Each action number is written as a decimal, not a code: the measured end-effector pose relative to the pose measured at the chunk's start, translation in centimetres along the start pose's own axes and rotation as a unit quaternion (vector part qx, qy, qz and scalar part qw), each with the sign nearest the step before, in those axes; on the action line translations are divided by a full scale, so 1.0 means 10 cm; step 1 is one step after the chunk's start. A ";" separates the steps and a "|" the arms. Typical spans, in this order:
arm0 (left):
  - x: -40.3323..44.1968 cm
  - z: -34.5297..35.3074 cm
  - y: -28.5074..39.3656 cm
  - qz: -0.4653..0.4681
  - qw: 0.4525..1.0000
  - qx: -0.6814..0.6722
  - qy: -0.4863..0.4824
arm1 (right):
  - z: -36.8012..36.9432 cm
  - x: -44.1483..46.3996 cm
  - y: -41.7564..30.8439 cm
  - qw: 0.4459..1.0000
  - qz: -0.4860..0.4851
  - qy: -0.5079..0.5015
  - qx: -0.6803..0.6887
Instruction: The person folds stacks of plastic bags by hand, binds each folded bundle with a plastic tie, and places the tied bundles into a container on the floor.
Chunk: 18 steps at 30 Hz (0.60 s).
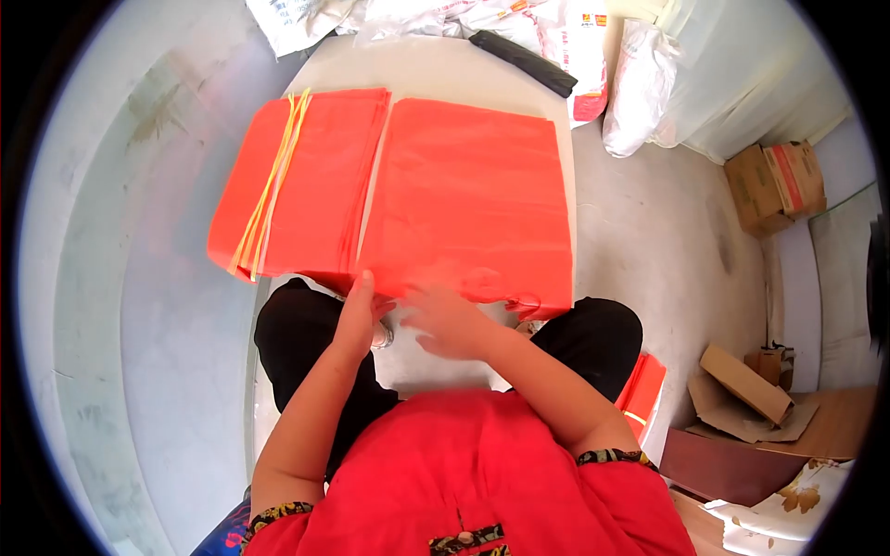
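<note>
Two flat stacks of thin red sheets, which look like plastic bags, lie side by side on the table. Yellow strings (276,185) run lengthwise over the left stack (324,176). The right stack (468,199) is wider, with a crumpled front edge. My left hand (357,315) is at the table's front edge where the stacks meet, its thumb raised against the red sheets and apart from its fingers. Just right of it, my right hand (447,320) is slightly blurred, palm down below the right stack's front edge, fingers apart and pointing left. Nothing shows in either hand.
A black rolled bundle (524,63) lies at the far edge of the pale table (362,69), near white printed sacks (501,18). Another banded red bundle (642,394) is beside my right leg. Cardboard boxes (774,185) stand at right, and opened cardboard (742,398) lies nearer.
</note>
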<state>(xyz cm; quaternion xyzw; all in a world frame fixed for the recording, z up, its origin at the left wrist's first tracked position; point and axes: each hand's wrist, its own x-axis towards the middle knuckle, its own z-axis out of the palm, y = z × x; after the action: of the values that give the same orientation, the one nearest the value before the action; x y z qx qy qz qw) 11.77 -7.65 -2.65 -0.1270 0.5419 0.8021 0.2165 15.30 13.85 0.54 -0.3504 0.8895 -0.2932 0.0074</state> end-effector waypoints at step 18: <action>0.12 -0.30 -0.61 0.029 0.980 0.172 0.095 | -0.15 -3.71 -1.15 0.492 0.669 0.482 0.277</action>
<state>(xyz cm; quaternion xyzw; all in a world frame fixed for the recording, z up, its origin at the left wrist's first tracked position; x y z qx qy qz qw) 13.62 -8.20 -9.27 -0.1478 0.6931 0.6872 0.1597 50.03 31.19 0.71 0.5665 0.5947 -0.5550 -0.1320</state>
